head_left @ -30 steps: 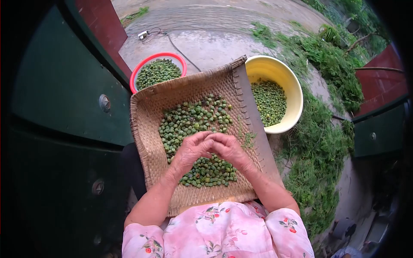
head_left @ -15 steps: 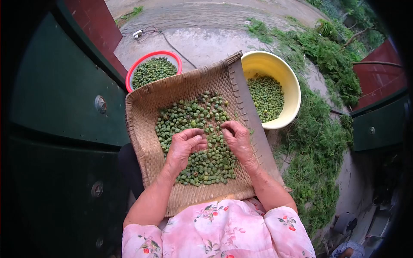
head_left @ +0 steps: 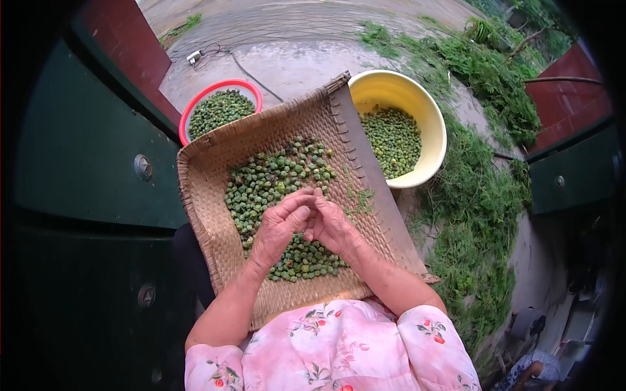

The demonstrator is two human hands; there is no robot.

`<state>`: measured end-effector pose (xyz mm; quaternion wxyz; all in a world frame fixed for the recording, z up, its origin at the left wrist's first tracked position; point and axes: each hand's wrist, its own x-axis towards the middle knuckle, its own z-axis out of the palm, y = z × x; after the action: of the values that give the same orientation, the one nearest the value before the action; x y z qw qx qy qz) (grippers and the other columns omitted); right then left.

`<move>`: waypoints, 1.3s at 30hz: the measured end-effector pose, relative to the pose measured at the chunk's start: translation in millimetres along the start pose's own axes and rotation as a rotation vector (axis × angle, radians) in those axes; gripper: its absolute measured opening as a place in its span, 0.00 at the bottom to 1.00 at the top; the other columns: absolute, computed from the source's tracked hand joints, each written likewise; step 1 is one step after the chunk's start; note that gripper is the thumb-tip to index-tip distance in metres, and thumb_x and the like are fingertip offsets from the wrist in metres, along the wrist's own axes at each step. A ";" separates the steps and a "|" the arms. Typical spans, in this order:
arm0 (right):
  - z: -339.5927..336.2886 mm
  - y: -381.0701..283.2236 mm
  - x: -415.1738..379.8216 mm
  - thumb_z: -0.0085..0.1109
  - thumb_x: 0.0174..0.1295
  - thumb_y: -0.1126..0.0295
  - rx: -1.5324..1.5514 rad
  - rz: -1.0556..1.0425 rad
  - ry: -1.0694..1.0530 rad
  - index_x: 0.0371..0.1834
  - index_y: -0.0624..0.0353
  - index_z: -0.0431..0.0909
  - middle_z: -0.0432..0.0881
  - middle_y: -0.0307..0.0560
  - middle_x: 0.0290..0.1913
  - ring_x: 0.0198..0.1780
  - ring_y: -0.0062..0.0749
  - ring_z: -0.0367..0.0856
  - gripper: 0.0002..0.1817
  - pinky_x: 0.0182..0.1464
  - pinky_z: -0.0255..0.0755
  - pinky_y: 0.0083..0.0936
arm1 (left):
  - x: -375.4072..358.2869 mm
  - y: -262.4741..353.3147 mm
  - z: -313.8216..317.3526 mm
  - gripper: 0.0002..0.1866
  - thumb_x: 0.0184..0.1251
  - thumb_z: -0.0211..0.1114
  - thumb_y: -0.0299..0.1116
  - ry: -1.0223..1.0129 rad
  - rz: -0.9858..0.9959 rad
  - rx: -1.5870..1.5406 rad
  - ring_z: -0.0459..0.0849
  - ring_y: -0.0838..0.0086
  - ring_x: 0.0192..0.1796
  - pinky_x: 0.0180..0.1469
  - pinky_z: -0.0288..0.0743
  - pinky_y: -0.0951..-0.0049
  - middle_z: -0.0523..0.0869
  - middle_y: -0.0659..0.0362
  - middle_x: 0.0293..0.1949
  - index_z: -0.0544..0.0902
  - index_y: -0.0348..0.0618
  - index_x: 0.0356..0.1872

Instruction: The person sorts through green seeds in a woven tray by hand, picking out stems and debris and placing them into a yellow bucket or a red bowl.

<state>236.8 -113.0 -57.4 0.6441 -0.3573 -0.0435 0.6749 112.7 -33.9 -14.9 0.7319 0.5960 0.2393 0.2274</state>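
Observation:
A woven winnowing basket (head_left: 215,251) rests on my lap, with many small round green fruits (head_left: 251,186) spread across its middle. Over this layer my left hand (head_left: 279,228) is closed, its thumb and fingers bent together. My right hand (head_left: 332,228) meets it from the other side, fingertips pinched and touching the left fingers. Whatever lies between the fingertips is hidden or too small to name. To the right of the fruits, some thin green leaf bits (head_left: 360,199) lie on the weave near the stitched edge.
Behind the basket stand a red-rimmed basin (head_left: 255,91) and a yellow bucket (head_left: 430,137), both holding green fruits. Cut green branches (head_left: 469,247) cover the ground at right. Dark green doors (head_left: 85,143) flank me. A cable (head_left: 254,75) crosses the concrete.
My right hand has moved left, and both hands, apart before, now touch at the fingertips. More leaf bits show where the right hand was. The whole view has shifted slightly.

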 end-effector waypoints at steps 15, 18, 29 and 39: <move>-25.4 -89.8 8.1 0.50 0.67 0.56 -0.663 -0.435 0.409 0.56 0.63 0.69 0.74 0.59 0.55 0.55 0.47 0.76 0.23 0.48 0.77 0.38 | 17.9 -6.6 -49.6 0.11 0.67 0.59 0.32 0.382 -0.090 0.124 0.80 0.81 0.36 0.39 0.75 0.79 0.85 0.61 0.37 0.81 0.37 0.46; -34.5 -51.4 33.6 0.59 0.60 0.60 -2.025 -1.021 0.196 0.54 0.57 0.74 0.72 0.53 0.59 0.62 0.51 0.69 0.21 0.58 0.68 0.45 | 20.5 -16.0 -65.9 0.10 0.65 0.59 0.29 0.399 -0.041 0.309 0.78 0.82 0.33 0.37 0.73 0.80 0.83 0.63 0.33 0.81 0.35 0.44; -51.4 -42.1 5.3 0.64 0.51 0.74 -1.704 -0.991 0.308 0.35 0.60 0.82 0.82 0.49 0.44 0.52 0.43 0.78 0.08 0.55 0.69 0.33 | 21.8 -14.5 -68.8 0.09 0.60 0.62 0.28 0.396 0.103 0.632 0.81 0.77 0.33 0.38 0.75 0.76 0.85 0.57 0.30 0.82 0.35 0.40; -44.8 -51.8 35.7 0.59 0.49 0.77 -1.826 -0.989 0.415 0.35 0.54 0.81 0.74 0.44 0.34 0.41 0.41 0.72 0.10 0.44 0.66 0.35 | 22.1 -25.9 -67.9 0.10 0.60 0.62 0.28 0.340 0.128 0.768 0.83 0.74 0.34 0.39 0.76 0.75 0.85 0.55 0.31 0.82 0.35 0.41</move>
<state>307.4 -90.2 -78.9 0.3292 -0.7569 -0.5640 -0.0252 89.0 26.8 -53.9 0.3912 0.7932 0.3864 0.2618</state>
